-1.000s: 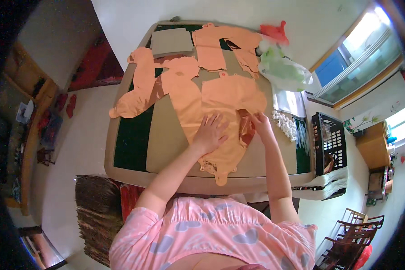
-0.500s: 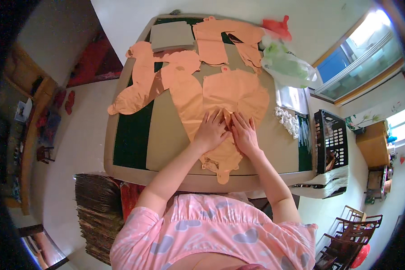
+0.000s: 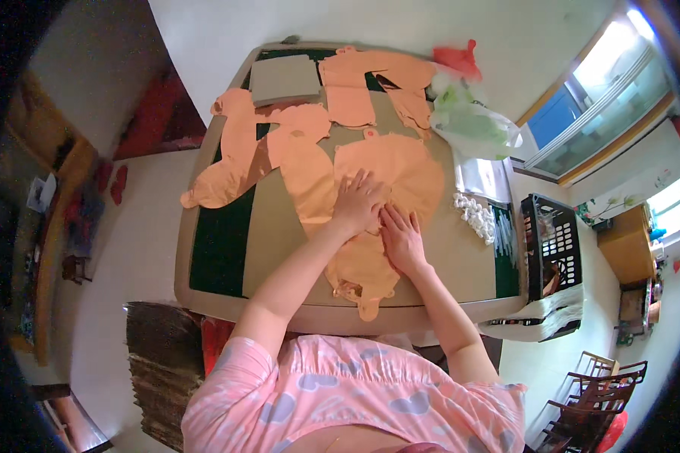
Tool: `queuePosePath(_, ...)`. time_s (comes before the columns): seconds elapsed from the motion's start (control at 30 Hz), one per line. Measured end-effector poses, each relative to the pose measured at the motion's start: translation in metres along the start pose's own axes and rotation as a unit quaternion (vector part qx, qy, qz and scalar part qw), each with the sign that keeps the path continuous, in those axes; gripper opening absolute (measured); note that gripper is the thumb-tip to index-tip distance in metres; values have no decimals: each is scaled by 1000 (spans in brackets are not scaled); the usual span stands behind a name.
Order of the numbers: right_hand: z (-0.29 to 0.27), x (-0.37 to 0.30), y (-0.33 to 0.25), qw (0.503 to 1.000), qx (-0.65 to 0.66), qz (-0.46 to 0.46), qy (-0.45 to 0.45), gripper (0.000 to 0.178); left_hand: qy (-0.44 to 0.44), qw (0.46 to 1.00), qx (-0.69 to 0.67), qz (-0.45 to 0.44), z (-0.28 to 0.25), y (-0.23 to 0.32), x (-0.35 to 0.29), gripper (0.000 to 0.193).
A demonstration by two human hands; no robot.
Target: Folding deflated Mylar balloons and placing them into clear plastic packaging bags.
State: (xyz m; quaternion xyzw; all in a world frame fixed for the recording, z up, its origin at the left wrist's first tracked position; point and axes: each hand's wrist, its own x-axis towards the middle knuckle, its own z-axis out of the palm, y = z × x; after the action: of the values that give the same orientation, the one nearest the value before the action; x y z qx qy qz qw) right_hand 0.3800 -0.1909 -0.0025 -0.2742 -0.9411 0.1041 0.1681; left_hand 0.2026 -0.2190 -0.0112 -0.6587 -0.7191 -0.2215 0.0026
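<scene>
A flat, uninflated rose-gold foil balloon point(image 3: 415, 172) lies before me on a large grey-brown board point(image 3: 268, 253), its tabbed end close to the table's near edge. On the middle of it my left hand point(image 3: 360, 201) rests with fingers stretched out. My right hand point(image 3: 403, 238) lies just to the right and nearer me, fingers also extended on the foil. The two hands almost touch. Another flat foil balloon point(image 3: 242, 136) spreads at the left, partly overlapped near the middle. Beyond, a further foil balloon point(image 3: 347, 98) lies along the far side.
A stack of grey cardboard point(image 3: 285, 79) sits at the far left. On the right are a green-and-white plastic bag point(image 3: 476, 128), a clear film packet point(image 3: 482, 175), a white ribbon bundle point(image 3: 474, 217) and thin clear straws point(image 3: 504, 234). A black crate point(image 3: 555, 238) stands beside the table.
My left hand has slid farther away up the foil and flattened out. My right hand has shifted slightly nearer me. The whole view has tilted a little.
</scene>
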Motion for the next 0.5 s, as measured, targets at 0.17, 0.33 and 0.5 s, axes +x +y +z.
queuePosePath(0.17,-2,1,7,1000,3,7,-10,44,-37,998,53,-21,6,-2,0,51)
queuePosePath(0.33,-32,76,68,952,221,194,79,41,-47,997,46,-29,0,-3,-2,52)
queuePosePath(0.5,4,162,137,962,-68,253,77,55,-47,996,67,-44,-1,-11,-9,53)
